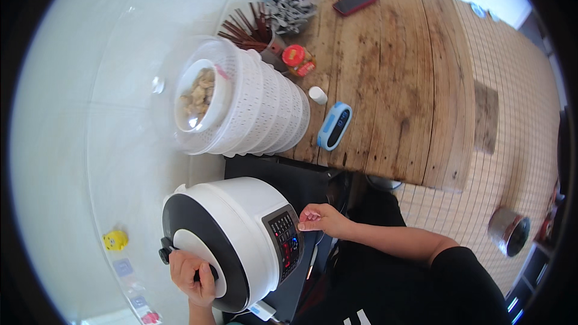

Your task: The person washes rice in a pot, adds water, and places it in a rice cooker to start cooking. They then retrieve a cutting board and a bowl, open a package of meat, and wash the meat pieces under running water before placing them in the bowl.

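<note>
A white electric pressure cooker (246, 230) with a black lid rim and a lit control panel (285, 243) stands on a black surface. My left hand (194, 275) is closed around the black handle on its lid, and the fingers partly cover the handle. Beside the panel's outer edge is my right hand (320, 220), its fingers curled in and the thumb near the panel; I see nothing held in it. Whether the thumb touches the panel, I cannot tell. Red and blue lights glow on the panel.
White perforated stacked baskets (266, 104) hold up a bowl of pale brown pieces (198, 92). On the wooden table (397, 76) are a blue digital clock (335, 126), a white cap (318, 95), a red-lidded jar (298, 59), chopsticks (248, 29), spoons (291, 11) and a phone (356, 2).
</note>
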{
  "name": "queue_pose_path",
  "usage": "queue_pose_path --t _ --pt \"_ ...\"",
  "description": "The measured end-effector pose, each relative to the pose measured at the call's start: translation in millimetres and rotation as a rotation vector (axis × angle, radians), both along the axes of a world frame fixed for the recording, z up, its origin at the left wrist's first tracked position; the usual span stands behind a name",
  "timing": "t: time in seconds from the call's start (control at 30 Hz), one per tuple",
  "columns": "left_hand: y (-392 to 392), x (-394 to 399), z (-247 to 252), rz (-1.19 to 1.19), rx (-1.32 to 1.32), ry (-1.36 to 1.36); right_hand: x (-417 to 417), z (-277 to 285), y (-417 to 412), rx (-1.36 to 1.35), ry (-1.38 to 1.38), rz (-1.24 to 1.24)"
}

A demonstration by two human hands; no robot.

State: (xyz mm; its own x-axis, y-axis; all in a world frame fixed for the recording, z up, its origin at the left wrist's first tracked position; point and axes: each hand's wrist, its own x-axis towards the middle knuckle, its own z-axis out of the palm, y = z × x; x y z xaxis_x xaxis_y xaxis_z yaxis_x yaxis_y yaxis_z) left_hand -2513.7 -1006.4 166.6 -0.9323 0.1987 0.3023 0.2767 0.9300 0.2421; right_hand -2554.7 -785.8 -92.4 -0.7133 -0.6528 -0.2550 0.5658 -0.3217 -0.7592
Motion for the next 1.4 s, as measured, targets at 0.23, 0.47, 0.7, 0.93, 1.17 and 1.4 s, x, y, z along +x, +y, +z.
queue_pose_path --t 0.23,0.47,0.7,0.93,1.17,1.4 --pt "8 3 20 -0.02 -0.274 -0.039 -12 -3 27 0.088 0.006 0.1" --pt "71 109 27 0.221 -0.503 0.359 26 -37 94 0.532 0.186 0.332" --pt "168 284 -6 0.466 -0.392 0.248 124 -65 114 0.506 0.486 1.055" --pt "382 530 -19 0.985 -0.297 -0.022 274 -68 115 0.351 0.347 1.221" --pt "633 609 -31 1.888 -0.192 0.017 477 -18 171 0.102 0.54 2.095" --pt "709 629 -65 2.273 -0.253 0.168 604 25 204 -0.158 0.527 2.644"
